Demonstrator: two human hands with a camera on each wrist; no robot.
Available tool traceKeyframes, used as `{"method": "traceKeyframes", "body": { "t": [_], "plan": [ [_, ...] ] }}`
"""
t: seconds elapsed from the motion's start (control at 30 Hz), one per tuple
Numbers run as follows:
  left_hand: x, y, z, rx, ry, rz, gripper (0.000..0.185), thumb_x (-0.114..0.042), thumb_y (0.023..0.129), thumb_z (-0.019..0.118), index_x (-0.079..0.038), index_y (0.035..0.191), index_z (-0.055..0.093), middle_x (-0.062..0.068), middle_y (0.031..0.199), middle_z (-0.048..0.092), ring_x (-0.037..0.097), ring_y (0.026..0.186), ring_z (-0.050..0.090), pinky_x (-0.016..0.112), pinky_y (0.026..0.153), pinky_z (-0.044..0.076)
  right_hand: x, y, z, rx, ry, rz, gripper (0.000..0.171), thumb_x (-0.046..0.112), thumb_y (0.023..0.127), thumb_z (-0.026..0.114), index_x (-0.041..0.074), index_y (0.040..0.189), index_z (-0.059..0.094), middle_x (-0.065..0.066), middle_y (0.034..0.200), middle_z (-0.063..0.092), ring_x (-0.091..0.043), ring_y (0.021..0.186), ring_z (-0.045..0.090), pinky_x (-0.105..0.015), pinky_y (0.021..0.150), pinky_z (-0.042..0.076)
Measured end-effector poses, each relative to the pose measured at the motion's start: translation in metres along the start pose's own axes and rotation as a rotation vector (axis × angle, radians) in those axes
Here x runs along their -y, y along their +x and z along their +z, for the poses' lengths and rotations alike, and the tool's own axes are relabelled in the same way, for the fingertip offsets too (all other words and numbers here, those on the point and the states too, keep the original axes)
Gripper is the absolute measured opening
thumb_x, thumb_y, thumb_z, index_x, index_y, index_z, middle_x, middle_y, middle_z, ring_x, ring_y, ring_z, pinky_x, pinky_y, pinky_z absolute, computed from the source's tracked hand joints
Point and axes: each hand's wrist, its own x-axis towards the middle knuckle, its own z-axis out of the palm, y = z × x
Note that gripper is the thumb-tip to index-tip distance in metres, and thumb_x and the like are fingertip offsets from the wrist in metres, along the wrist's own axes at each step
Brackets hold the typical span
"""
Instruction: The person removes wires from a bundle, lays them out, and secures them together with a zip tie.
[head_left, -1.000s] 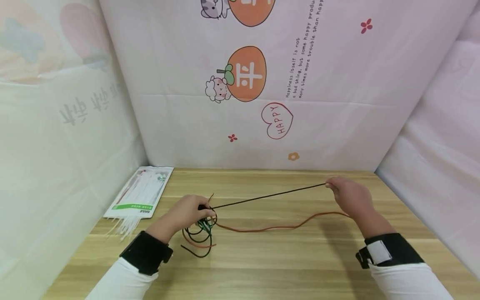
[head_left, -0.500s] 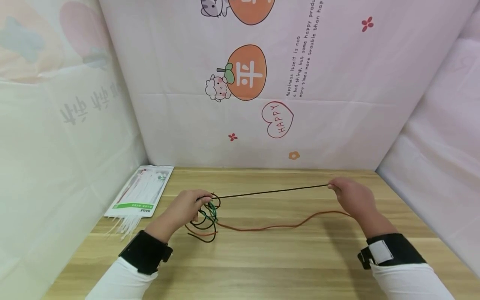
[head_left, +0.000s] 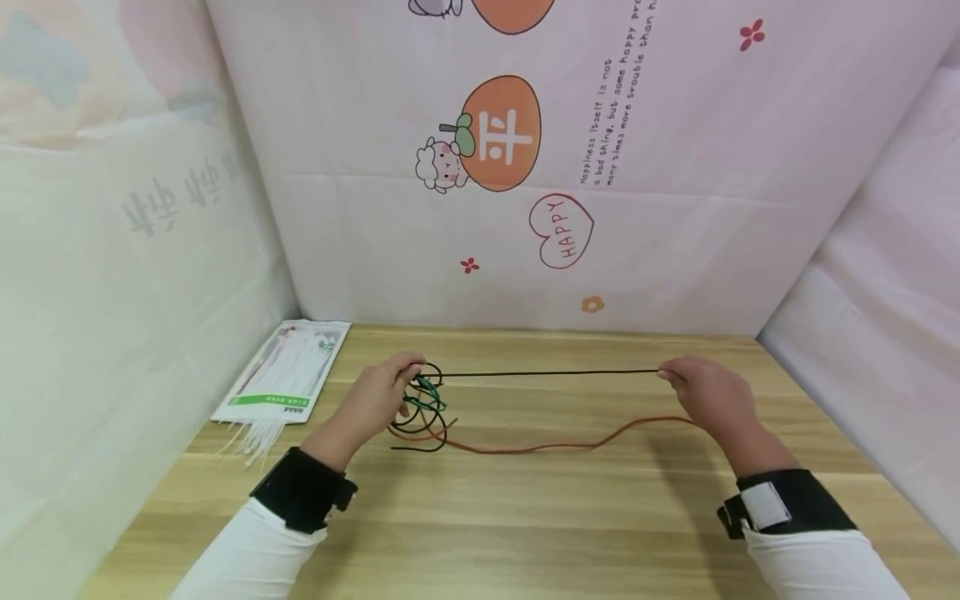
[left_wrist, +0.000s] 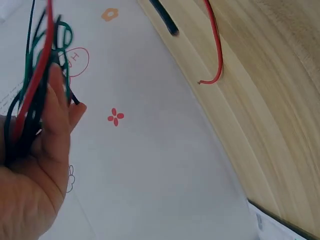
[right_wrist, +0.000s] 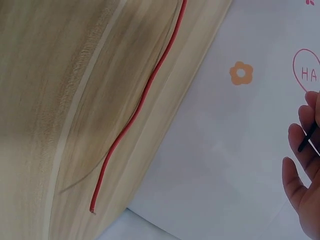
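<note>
Our left hand [head_left: 373, 398] grips the wire bundle [left_wrist: 35, 95]; our right hand [head_left: 708, 393], right of the bundle, pinches the black wire [head_left: 547, 373]; its long axis runs straight rightward from the bundle.

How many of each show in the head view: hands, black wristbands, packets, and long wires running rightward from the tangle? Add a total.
Hands: 2 (left hand, right hand)
Black wristbands: 2
Packet: 1
Long wires: 2 (black wire, red wire)
Total: 7
Wires within the tangle can't be counted reliably.
</note>
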Motion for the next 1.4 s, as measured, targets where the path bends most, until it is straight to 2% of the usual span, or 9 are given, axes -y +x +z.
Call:
{"method": "traceKeyframes", "body": {
  "t": [0.13,0.23,0.37,0.5,0.8,1.0,1.17,1.27,1.4],
  "plan": [
    [0.000,-0.001,-0.002,0.000,0.140,0.040,0.020,-0.011,0.102,0.047,-0.004,0.110,0.064,0.013,0.108,0.067,0.020,0.083,0.063,0.037,0.072,0.051,0.001,0.004,-0.003,-0.012,0.003,-0.001,0.011,0.009,0.087,0.069,0.004,0.096,0.072,-0.017,0.094,0.071,-0.037,0.080,0.067,-0.048,0.054,0.049],
    [0.002,-0.002,-0.002,0.060,0.220,0.091,0.017,-0.012,0.101,0.050,-0.005,0.098,0.064,0.009,0.094,0.067,0.020,0.086,0.060,0.040,0.078,0.049,0.000,0.007,-0.005,-0.026,-0.002,0.001,0.011,0.009,0.086,0.069,0.005,0.096,0.072,-0.018,0.093,0.071,-0.037,0.076,0.067,-0.047,0.050,0.047],
    [0.006,-0.003,0.001,0.157,0.251,0.160,0.012,-0.017,0.097,0.058,-0.008,0.094,0.065,0.004,0.089,0.066,0.018,0.084,0.060,0.038,0.078,0.049,-0.001,0.012,-0.010,-0.007,-0.014,0.027,0.011,0.011,0.089,0.067,0.005,0.097,0.072,-0.019,0.090,0.071,-0.036,0.067,0.065,-0.043,0.046,0.043],
    [0.008,-0.002,0.003,0.193,0.240,0.189,0.010,-0.011,0.092,0.065,-0.006,0.101,0.067,0.006,0.103,0.068,0.023,0.098,0.063,0.039,0.086,0.049,-0.001,0.017,-0.017,-0.028,-0.007,0.042,0.010,0.010,0.090,0.066,0.003,0.095,0.070,-0.020,0.084,0.069,-0.033,0.058,0.060,-0.043,0.044,0.040],
    [0.010,0.001,0.003,0.116,0.097,0.073,0.020,0.001,0.090,0.055,-0.001,0.108,0.062,0.011,0.107,0.063,0.022,0.093,0.059,0.038,0.082,0.050,0.006,0.016,-0.030,-0.165,0.035,-0.052,0.012,0.002,0.082,0.073,-0.002,0.094,0.071,-0.017,0.082,0.066,-0.033,0.063,0.061,-0.046,0.050,0.043],
    [0.010,0.003,0.005,0.011,0.017,0.108,0.013,0.003,0.088,0.062,-0.002,0.100,0.059,0.013,0.106,0.057,0.027,0.099,0.057,0.040,0.083,0.050,0.009,0.012,-0.031,-0.227,0.069,-0.111,0.017,-0.002,0.075,0.076,-0.002,0.091,0.071,-0.017,0.085,0.066,-0.036,0.071,0.062,-0.050,0.057,0.047],
    [0.006,0.004,0.005,0.018,-0.022,0.107,0.023,-0.011,0.086,0.074,-0.004,0.096,0.055,0.012,0.105,0.052,0.025,0.096,0.053,0.039,0.083,0.048,0.008,0.009,-0.030,-0.267,0.062,-0.143,0.017,-0.003,0.071,0.079,-0.002,0.087,0.072,-0.015,0.083,0.066,-0.036,0.071,0.063,-0.050,0.058,0.047],
    [0.004,0.003,0.006,0.027,-0.026,0.104,0.026,-0.019,0.088,0.072,-0.004,0.098,0.054,0.011,0.105,0.052,0.024,0.093,0.052,0.038,0.081,0.046,0.005,0.007,-0.029,-0.239,0.032,-0.134,0.016,-0.001,0.071,0.080,0.000,0.084,0.073,-0.014,0.081,0.066,-0.035,0.068,0.063,-0.049,0.056,0.047],
    [0.003,0.002,0.006,-0.014,-0.071,0.097,0.018,-0.015,0.094,0.065,-0.004,0.098,0.052,0.013,0.106,0.052,0.025,0.095,0.053,0.039,0.081,0.046,0.006,0.001,-0.025,-0.043,0.058,-0.098,0.011,0.003,0.075,0.078,0.004,0.084,0.074,-0.010,0.081,0.067,-0.032,0.072,0.064,-0.047,0.058,0.049]
  ]
}}
